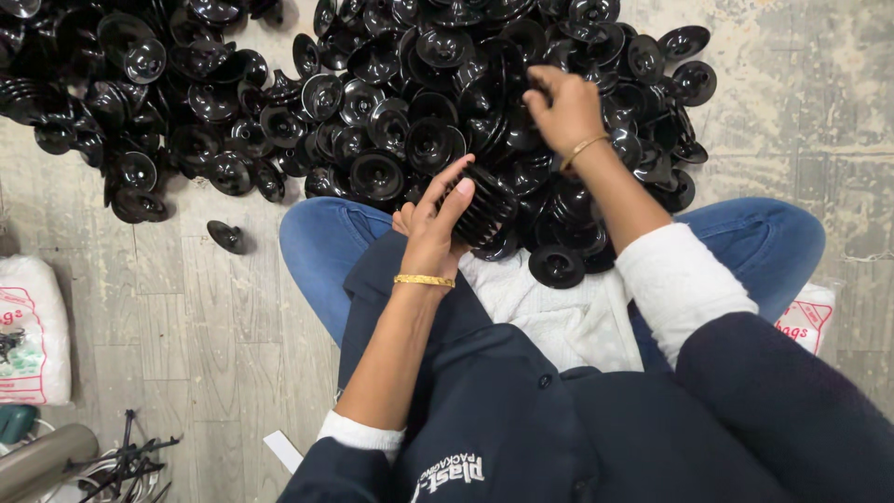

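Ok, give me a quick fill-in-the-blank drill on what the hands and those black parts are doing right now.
1. The left hand holds a nested ____ of black plastic discs.
2. The right hand reaches into the loose pile of black discs lying on the ____.
3. Each wrist wears a ____-coloured bangle.
4. One stray disc lies apart from the pile, on the person's ____ side.

Missing words: stack; floor; gold; left

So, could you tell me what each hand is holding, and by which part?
The left hand holds a nested stack of black discs by its ribbed side. The right hand reaches into the pile of black discs; its grip is hidden.
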Available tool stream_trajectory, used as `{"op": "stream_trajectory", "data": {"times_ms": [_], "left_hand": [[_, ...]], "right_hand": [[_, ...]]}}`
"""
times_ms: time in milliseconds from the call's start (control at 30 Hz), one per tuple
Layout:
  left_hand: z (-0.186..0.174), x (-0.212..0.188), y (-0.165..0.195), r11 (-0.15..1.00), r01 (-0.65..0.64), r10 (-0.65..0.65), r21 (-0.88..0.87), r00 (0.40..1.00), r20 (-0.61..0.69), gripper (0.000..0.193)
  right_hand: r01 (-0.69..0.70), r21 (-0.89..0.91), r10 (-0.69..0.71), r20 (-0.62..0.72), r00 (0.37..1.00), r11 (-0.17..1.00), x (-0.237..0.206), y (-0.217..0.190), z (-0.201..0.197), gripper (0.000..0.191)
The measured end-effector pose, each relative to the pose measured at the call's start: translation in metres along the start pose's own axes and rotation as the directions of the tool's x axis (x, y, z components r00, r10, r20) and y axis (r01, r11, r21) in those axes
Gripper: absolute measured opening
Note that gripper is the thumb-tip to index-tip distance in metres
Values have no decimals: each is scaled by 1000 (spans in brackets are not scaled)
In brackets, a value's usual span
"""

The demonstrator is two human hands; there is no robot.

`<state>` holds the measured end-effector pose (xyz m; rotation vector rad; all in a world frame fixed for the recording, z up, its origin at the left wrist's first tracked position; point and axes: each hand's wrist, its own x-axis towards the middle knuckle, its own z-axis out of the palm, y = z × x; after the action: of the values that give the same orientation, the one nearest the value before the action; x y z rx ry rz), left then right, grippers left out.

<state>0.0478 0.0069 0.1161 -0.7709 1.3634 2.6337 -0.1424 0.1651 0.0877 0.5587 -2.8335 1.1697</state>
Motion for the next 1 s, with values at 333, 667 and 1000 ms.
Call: {"op": "stream_trajectory", "data": {"times_ms": [333,667,1000], "left_hand": [[13,5,5,980,125,-111,-152,989,98,51],[-4,1,5,943,112,-111,-313,994,22,53],[-7,-7,25,961,109,-105,-255,994,30,53]], "right_hand": [[-58,626,-64,170,983,777,-108,-51,-39,27],[-110,815,-289,323,901,569,-110,-57,-44,47],[684,-292,-697,74,713,668,12,-15,-6,29]]}}
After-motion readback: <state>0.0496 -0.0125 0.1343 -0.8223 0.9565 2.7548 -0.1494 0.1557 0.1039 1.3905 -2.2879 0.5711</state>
